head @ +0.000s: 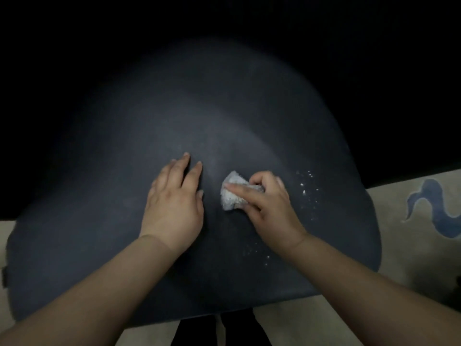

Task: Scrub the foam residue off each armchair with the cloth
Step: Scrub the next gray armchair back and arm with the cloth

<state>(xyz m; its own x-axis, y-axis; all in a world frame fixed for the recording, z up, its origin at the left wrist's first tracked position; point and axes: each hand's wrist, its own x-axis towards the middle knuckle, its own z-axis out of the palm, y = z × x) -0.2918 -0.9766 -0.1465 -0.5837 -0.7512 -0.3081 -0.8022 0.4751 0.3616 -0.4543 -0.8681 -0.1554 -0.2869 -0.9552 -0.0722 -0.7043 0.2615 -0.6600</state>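
Cloth (233, 192), small, whitish, bunched up, sits on the dark blue-grey seat of the armchair (124, 146), roughly mid-seat, slightly right of centre. Right hand (270, 204) grips it, fingers curled over the wad, index finger laid across its top, pressing it onto the upholstery. Left hand (174, 198) lies flat on the seat just beside the cloth, fingers straight and slightly spread, holding nothing. White foam specks (308, 182) are scattered on the seat right of the right hand, a few more nearer the front edge. Pale rug (411, 245) with a blue swirl shows at right. Background too dark to read.
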